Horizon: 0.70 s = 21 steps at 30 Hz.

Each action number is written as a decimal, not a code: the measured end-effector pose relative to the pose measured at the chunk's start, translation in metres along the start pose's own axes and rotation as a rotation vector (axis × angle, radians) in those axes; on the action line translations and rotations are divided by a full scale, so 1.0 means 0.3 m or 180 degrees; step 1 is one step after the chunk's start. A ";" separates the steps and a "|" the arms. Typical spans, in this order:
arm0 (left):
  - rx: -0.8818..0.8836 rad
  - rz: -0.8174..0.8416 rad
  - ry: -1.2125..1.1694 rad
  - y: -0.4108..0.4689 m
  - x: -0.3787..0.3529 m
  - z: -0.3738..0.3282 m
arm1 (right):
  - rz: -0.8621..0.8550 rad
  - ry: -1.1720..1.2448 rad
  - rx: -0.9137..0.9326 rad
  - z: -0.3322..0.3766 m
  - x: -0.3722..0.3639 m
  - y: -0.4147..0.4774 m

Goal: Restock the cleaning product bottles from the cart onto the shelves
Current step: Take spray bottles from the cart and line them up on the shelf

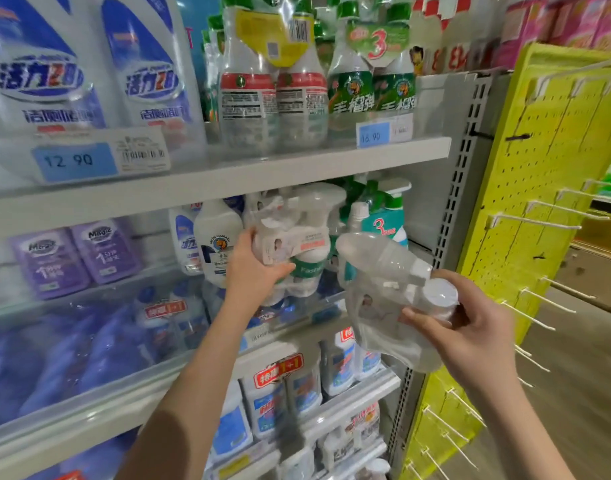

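- Spray bottle pack (293, 237) stands at frame centre under the upper shelf (228, 176), gripped by the left hand (255, 268); pushing it in could topple crowded neighbours.
- Second pack (383, 292), tilted at centre right, is grasped by the right hand (470, 327); its slick wrap may slip.
- White bottle (216, 237) and teal sprayer (383, 216) flank the slot; pegboard (539, 168) hooks jut at right.

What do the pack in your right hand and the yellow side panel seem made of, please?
The pack in the right hand: clear glossy plastic film over white plastic bottles, visibly see-through. The yellow side panel: probably painted metal, matte, with punched holes.
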<state>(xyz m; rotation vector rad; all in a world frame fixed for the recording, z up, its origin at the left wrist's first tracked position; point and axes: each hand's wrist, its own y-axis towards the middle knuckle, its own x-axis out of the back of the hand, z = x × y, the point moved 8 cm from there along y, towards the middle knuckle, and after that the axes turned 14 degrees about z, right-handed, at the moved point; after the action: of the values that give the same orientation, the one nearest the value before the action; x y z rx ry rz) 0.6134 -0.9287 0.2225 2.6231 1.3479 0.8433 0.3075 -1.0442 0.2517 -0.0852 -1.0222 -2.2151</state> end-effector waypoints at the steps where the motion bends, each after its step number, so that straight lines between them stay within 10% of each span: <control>1: 0.0064 -0.0036 -0.0093 0.017 0.001 0.018 | 0.0028 -0.0020 0.0007 -0.010 0.003 0.007; 21: 0.0525 0.0306 0.1461 0.180 0.044 0.047 | 0.0352 0.0043 -0.0009 -0.035 -0.008 0.159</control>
<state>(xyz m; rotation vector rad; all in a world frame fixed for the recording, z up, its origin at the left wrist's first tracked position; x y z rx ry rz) 0.6660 -0.9490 0.2329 2.7433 1.4445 1.4808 0.3407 -1.0716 0.2745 -0.1250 -0.9835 -2.1147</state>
